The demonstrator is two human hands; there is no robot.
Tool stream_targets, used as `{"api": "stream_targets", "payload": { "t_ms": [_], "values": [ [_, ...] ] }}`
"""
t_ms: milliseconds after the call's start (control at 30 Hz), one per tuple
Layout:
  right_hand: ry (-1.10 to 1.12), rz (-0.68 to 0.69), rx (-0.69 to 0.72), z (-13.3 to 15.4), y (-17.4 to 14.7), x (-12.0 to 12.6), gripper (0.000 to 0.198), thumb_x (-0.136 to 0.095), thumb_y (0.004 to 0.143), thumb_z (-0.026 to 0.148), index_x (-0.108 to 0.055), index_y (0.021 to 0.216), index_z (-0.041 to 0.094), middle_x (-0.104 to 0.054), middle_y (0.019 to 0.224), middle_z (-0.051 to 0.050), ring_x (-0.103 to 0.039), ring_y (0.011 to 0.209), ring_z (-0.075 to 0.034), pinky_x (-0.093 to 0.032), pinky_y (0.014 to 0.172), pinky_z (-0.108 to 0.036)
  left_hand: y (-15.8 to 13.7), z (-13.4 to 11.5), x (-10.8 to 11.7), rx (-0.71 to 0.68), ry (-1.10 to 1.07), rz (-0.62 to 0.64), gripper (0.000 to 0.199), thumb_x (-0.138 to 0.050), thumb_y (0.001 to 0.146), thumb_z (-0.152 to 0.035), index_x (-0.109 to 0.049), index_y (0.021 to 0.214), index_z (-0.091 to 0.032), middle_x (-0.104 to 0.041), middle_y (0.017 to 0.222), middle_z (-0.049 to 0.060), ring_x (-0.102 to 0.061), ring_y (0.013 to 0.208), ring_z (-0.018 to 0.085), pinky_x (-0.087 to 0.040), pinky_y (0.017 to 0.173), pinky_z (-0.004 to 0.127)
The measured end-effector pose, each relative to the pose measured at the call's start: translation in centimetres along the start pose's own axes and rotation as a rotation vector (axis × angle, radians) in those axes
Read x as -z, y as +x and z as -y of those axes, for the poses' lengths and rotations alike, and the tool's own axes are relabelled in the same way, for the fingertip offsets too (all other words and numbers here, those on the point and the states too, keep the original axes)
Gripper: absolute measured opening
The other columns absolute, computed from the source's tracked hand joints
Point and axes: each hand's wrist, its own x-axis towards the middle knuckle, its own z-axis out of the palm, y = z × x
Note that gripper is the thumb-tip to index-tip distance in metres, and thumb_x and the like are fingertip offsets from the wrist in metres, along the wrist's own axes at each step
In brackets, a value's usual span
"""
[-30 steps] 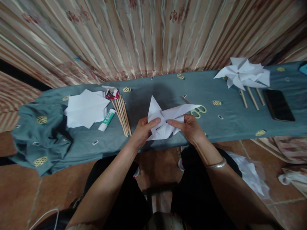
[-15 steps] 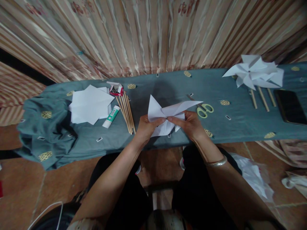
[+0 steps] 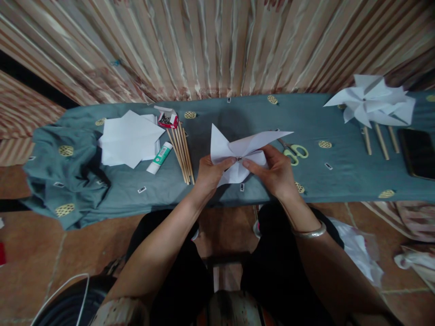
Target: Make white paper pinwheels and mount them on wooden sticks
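Between my hands is a white paper pinwheel point(image 3: 243, 146), its folded blades pointing up left and out to the right. A small metal pin point(image 3: 239, 159) shows at its centre. My left hand point(image 3: 211, 174) grips the left side, thumb tip beside the pin. My right hand point(image 3: 274, 171) holds the right side, its thumb just right of the pin and its other fingers behind the paper. Just beyond the right hand lie scissors point(image 3: 295, 151) with pale green handles.
On the green cloth-covered table point(image 3: 217, 108) at left are stacked white paper point(image 3: 129, 140), a glue stick point(image 3: 159, 157), a red box of pins point(image 3: 167, 118) and several wooden sticks point(image 3: 181, 156). At right lie finished pinwheels point(image 3: 370, 102) on sticks and a black phone point(image 3: 417, 153).
My right thumb has drawn back slightly from the centre, leaving the pin more exposed. The blades have tilted a little, and the whole view has shifted slightly.
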Motion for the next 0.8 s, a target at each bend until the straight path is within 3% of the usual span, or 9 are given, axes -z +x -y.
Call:
{"api": "stream_targets", "payload": {
  "t_ms": [100,200,533,800],
  "values": [
    [-0.003,-0.034,0.098,-0.4,-0.1,0.1,0.044,-0.082,0.069,0.041,-0.068,0.108,0.025,-0.074,0.105,-0.003,-0.069,0.096,-0.023,-0.057,0.090,-0.043,0.2,-0.1,-0.1,0.018,-0.058,-0.020,0.023,-0.085,0.050,-0.021,-0.074,0.069,-0.014,-0.073,0.066,0.001,-0.063,0.060,0.012,-0.048,0.063,0.024],
    [-0.043,-0.076,0.183,-0.6,-0.3,0.3,0.041,-0.078,0.076,0.039,-0.066,0.113,0.026,-0.072,0.110,-0.004,-0.068,0.103,-0.024,-0.055,0.097,-0.046,0.3,0.0,-0.2,0.040,-0.100,-0.028,0.025,-0.086,0.049,-0.021,-0.073,0.068,-0.013,-0.073,0.066,0.001,-0.062,0.060,0.012,-0.049,0.065,0.026],
    [-0.208,-0.182,0.277,-0.6,-0.8,0.9,0.036,-0.064,0.089,0.035,-0.059,0.123,0.027,-0.064,0.127,-0.007,-0.064,0.115,-0.024,-0.054,0.098,-0.048,0.6,-0.1,-0.3,0.074,-0.187,-0.057,0.031,-0.089,0.043,-0.021,-0.074,0.069,-0.013,-0.075,0.069,0.004,-0.065,0.062,0.015,-0.052,0.066,0.028],
    [-0.675,-0.146,0.675,0.8,-1.4,0.6,0.024,-0.063,0.088,0.021,-0.063,0.111,0.030,-0.052,0.144,-0.004,-0.048,0.134,-0.030,-0.043,0.109,-0.056,0.7,0.3,-0.2,0.045,-0.148,-0.032,0.027,-0.087,0.047,-0.020,-0.074,0.070,-0.013,-0.074,0.068,0.003,-0.064,0.061,0.013,-0.049,0.064,0.026]
  ]
}}
